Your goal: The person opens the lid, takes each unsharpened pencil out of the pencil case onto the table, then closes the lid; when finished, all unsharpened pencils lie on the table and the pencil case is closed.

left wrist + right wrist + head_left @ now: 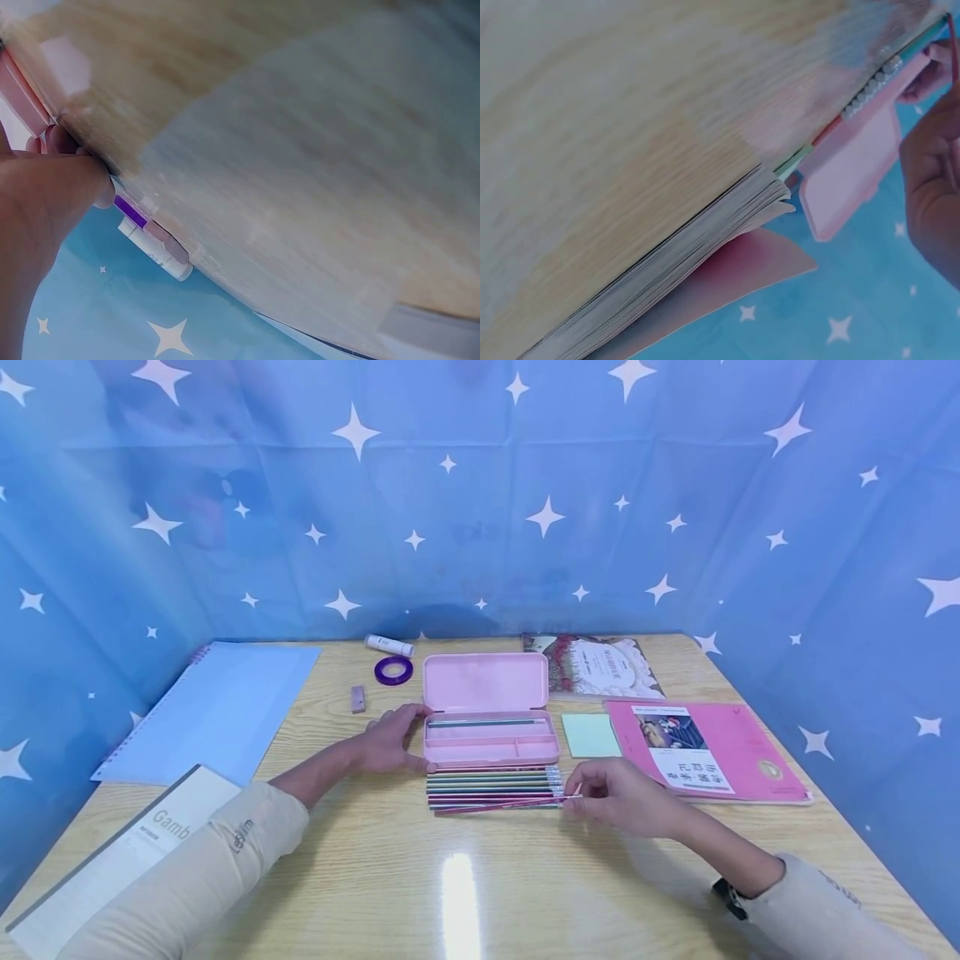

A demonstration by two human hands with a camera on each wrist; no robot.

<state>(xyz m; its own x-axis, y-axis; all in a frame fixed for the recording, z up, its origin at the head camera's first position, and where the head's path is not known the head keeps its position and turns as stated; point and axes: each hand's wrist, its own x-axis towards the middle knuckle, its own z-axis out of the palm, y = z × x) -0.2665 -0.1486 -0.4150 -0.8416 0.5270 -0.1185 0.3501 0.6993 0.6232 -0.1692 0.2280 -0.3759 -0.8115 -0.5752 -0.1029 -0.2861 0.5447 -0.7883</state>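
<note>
A pink pencil case (491, 742) lies with its lid (486, 683) up, a dark green pencil (483, 722) in its long back compartment. My left hand (387, 743) grips the case at its left end, the thumb by the front corner and fingers by the back corner. Directly before the case, several pencils (491, 782) lie side by side, their eraser ends to the right. With thumb and fingers, my right hand (618, 795) pinches a red pencil (495, 807) by its right end, slanted over the front of the row. In the right wrist view that red pencil (953, 49) rises beside the fingers.
Behind the left hand are an eraser (358, 699), a purple tape roll (393, 671) and a white tube (389, 646). Sticky notes (591, 736), a pink book (738, 752) and a floral-covered book (600, 667) lie right. Two notebooks, one spiral-bound (217, 706) and one white (131, 868), lie left.
</note>
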